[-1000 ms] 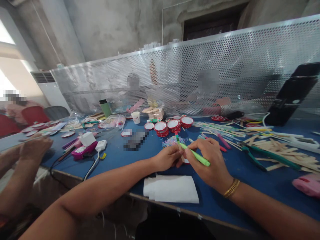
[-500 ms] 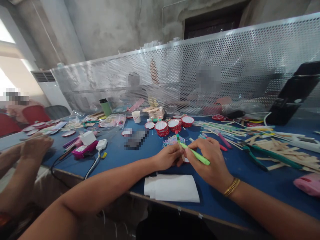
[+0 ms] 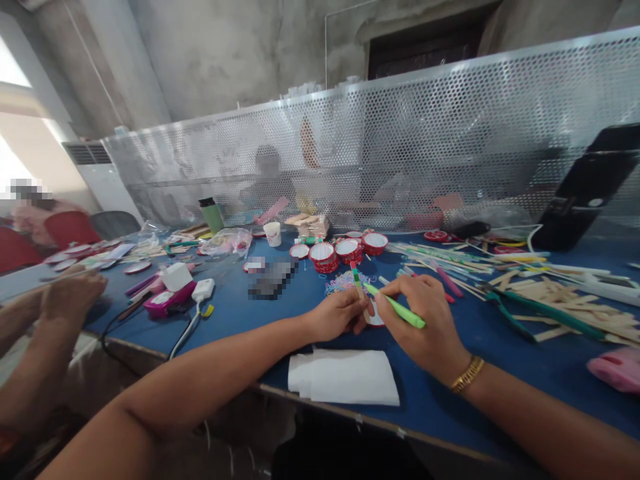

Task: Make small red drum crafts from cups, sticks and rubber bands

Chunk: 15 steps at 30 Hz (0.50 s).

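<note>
My left hand pinches a wooden craft stick upright, its upper end coloured red and green. My right hand grips a light green marker like a pen, the tip close beside the stick; whether they touch I cannot tell. Just behind my left hand lies a pile of small coloured loops. Partly hidden between my hands is a white round piece. A folded white cloth or tissue lies in front of my wrists, at the table edge.
Several small red-rimmed drums stand behind the loops. To the right are green-handled pliers on scattered craft sticks, and a pink pouch. On the left are a purple object with chargers and cables, and another person's hands.
My right hand has drawn slightly right, taking the marker off the front of the stick. More of the stick and the white round piece shows. My left hand stays put.
</note>
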Each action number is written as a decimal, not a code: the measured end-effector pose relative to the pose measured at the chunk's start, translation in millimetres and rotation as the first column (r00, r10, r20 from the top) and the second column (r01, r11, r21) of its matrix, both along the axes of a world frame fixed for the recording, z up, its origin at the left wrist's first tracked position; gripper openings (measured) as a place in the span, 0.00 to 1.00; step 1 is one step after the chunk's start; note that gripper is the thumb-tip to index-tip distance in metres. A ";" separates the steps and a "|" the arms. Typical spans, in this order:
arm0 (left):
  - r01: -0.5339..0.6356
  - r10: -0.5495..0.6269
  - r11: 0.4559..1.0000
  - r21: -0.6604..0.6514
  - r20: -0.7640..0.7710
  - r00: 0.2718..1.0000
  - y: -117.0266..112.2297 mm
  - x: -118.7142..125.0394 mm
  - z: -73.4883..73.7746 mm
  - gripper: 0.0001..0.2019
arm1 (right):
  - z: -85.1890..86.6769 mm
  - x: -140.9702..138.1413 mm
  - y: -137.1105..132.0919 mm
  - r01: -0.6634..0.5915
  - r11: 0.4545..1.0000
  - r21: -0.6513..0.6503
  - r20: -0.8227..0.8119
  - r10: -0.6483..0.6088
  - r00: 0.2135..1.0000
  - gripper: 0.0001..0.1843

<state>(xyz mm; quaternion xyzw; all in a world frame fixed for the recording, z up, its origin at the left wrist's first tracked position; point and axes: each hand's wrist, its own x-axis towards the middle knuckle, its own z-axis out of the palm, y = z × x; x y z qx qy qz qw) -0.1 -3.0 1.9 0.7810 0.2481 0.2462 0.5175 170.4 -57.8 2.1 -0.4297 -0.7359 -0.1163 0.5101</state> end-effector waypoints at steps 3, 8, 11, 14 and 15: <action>-0.012 0.012 1.000 0.002 -0.007 1.000 -0.1 -0.1 -0.6 0.24 | 0.2 -0.9 -1.4 -0.027 0.999 -0.029 0.008 0.027 1.000 0.06; -0.019 0.019 1.000 -0.012 -0.002 1.000 -0.7 0.0 -0.8 0.22 | -0.8 -0.4 -0.8 -0.012 0.999 -0.049 0.012 0.012 1.000 0.07; -0.019 0.019 1.000 -0.014 0.005 1.000 -1.4 0.3 0.4 0.22 | -0.7 0.7 -0.3 0.007 1.000 -0.024 -0.002 -0.007 1.000 0.07; -0.010 0.010 1.000 -0.014 0.000 1.000 -1.7 0.4 1.0 0.22 | 0.4 -0.5 -1.4 -0.015 0.999 -0.044 0.005 0.016 1.000 0.07; -0.009 0.009 1.000 -0.016 -0.003 1.000 -1.7 0.3 1.0 0.22 | 0.6 -1.0 -1.8 -0.023 0.998 -0.054 0.010 0.024 1.000 0.07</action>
